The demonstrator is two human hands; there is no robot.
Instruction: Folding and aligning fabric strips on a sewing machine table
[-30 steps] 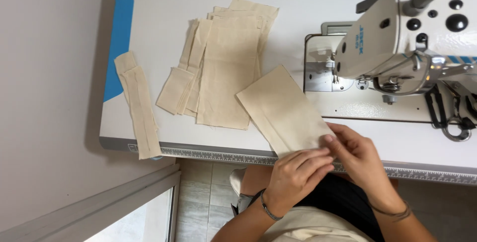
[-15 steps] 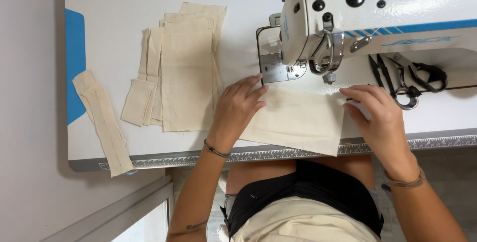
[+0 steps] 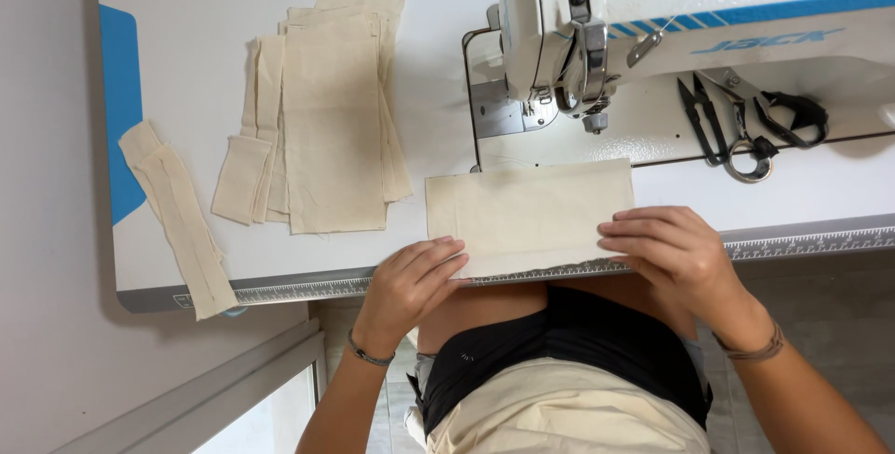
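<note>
A rectangular piece of cream fabric (image 3: 527, 212) lies flat at the front edge of the white sewing table (image 3: 205, 6), just in front of the sewing machine (image 3: 653, 6). My left hand (image 3: 410, 284) grips its lower left edge with the fingertips on the cloth. My right hand (image 3: 676, 251) holds the lower right corner, fingers spread over the fabric. The machine's needle and presser foot (image 3: 589, 114) stand a little behind the cloth, apart from it.
A stack of cream fabric pieces (image 3: 326, 109) lies left of the machine. A long narrow cream strip (image 3: 177, 216) rests near the table's left front corner. Black thread snips and scissors (image 3: 746, 128) lie on the machine bed at the right. A ruler strip (image 3: 792, 244) runs along the table edge.
The fabric piece went from the table edge up under the machine head, then back toward me. Both hands now hold its near edge, and the view has shifted closer.
</note>
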